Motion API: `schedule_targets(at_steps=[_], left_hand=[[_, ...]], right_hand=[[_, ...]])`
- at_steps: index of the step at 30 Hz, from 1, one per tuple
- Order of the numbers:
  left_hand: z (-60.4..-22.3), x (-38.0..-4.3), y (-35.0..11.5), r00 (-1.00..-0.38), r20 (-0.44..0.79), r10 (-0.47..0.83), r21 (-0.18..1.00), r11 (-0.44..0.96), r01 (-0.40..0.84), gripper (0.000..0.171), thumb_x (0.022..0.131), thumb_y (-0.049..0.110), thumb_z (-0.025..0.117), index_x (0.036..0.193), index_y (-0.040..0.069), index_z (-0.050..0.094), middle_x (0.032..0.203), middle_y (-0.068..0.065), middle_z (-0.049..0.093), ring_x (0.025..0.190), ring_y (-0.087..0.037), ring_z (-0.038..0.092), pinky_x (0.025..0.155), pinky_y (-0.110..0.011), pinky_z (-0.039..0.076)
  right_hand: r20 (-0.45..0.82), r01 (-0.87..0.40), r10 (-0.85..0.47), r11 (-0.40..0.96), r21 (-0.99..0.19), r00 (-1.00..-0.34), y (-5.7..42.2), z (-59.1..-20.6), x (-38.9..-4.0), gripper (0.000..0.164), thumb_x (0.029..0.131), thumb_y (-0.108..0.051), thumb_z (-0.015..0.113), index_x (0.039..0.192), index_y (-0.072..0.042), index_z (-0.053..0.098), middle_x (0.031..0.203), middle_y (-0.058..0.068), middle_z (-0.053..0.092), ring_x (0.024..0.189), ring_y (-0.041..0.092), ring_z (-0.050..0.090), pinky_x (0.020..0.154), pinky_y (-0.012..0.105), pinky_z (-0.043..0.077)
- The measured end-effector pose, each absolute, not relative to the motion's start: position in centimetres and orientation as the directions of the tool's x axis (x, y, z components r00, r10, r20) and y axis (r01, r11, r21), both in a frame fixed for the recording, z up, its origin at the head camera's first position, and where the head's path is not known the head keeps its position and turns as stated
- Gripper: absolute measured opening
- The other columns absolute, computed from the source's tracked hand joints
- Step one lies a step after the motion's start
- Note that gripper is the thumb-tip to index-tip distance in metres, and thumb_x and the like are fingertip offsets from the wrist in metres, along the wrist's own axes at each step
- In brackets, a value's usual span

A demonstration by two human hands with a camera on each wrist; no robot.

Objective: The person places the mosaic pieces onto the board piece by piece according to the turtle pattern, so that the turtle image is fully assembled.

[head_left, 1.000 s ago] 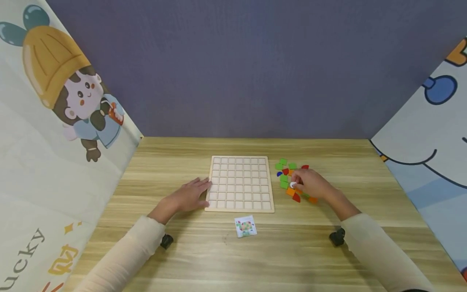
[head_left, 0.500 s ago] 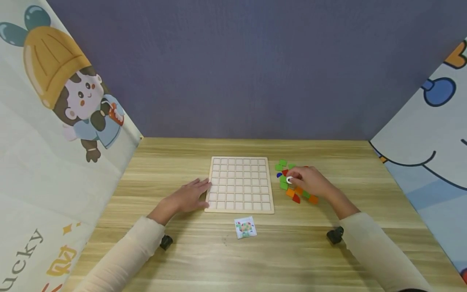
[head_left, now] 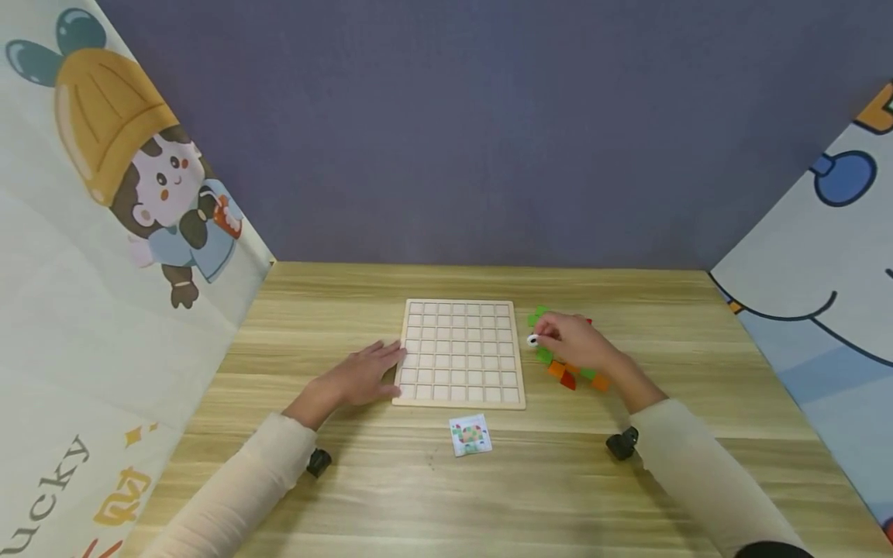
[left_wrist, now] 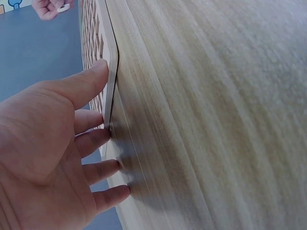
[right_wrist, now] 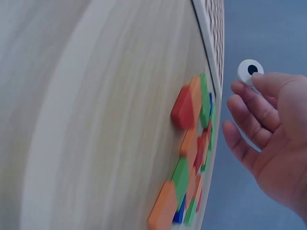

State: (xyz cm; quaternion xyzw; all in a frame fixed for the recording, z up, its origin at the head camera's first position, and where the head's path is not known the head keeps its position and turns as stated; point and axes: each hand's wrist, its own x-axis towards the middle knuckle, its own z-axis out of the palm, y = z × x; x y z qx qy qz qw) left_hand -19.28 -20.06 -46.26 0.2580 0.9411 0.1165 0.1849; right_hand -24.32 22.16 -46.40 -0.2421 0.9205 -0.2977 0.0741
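Right hand (head_left: pixel 575 341): pinching the disc between thumb and index finger, the other fingers loosely bent and spread a little apart; it hangs over the pieces and hides some of them from the head view.
Disc (right_wrist: pixel 250 71): white with a black spot, held up off the table (head_left: pixel 446 504), near the board's right edge.
Left hand (head_left: pixel 363 376): released, fingers relaxed and thumb spread away from them; thumb and nearest fingertips touch the left edge of the board.
Board (head_left: pixel 458 347): a pale grid with a raised rim, flat on the table between the two hands.
Pieces (right_wrist: pixel 182 108): red, orange, green and blue, lying close together on the table right of the board, some touching.
Card (head_left: pixel 470 435): just below the board, printed with a small coloured picture.
Since a second ago: the right hand has carried the disc leftward, from above the orange pieces to nearer the board; left hand, board and card have stayed put.
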Motion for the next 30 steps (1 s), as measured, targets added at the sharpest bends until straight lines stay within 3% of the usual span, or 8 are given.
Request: schedule_targets(at_steps=[12, 22, 30], left_hand=[[-45.7, -19.9, -19.8, -0.811, -0.292, 0.507, 0.32, 0.851, 0.417, 0.076, 0.1, 0.04, 0.063, 0.16, 0.006, 0.031, 0.169, -0.014, 0.023, 0.155, -0.045, 0.02, 0.122, -0.064, 0.026], [-45.8, -20.4, -19.6, -0.814, -0.286, 0.505, 0.316, 0.852, 0.418, 0.077, 0.1, 0.04, 0.063, 0.16, 0.006, 0.031, 0.169, -0.014, 0.024, 0.155, -0.045, 0.021, 0.124, -0.062, 0.025], [-45.8, -20.4, -19.4, -0.814, -0.291, 0.503, 0.311, 0.854, 0.416, 0.077, 0.101, 0.042, 0.062, 0.161, 0.007, 0.028, 0.17, -0.013, 0.022, 0.156, -0.043, 0.018, 0.126, -0.06, 0.022]], right_hand=[[0.003, -0.408, -0.522, 0.663, -0.627, -0.853, 18.0, -45.7, -27.3, 0.006, 0.101, -0.02, 0.064, 0.103, -0.015, 0.064, 0.091, 0.002, 0.069, 0.077, 0.013, 0.058, 0.068, 0.027, 0.05], [0.011, -0.37, -0.491, 0.642, -0.671, -0.871, 14.2, -45.8, -29.6, 0.01, 0.101, -0.022, 0.063, 0.104, -0.013, 0.066, 0.091, 0.002, 0.067, 0.069, 0.016, 0.054, 0.063, 0.028, 0.047], [0.025, -0.334, -0.442, 0.638, -0.694, -0.897, 10.7, -45.8, -30.6, 0.012, 0.1, -0.022, 0.065, 0.105, -0.012, 0.068, 0.097, 0.004, 0.07, 0.082, 0.017, 0.061, 0.072, 0.029, 0.051]])
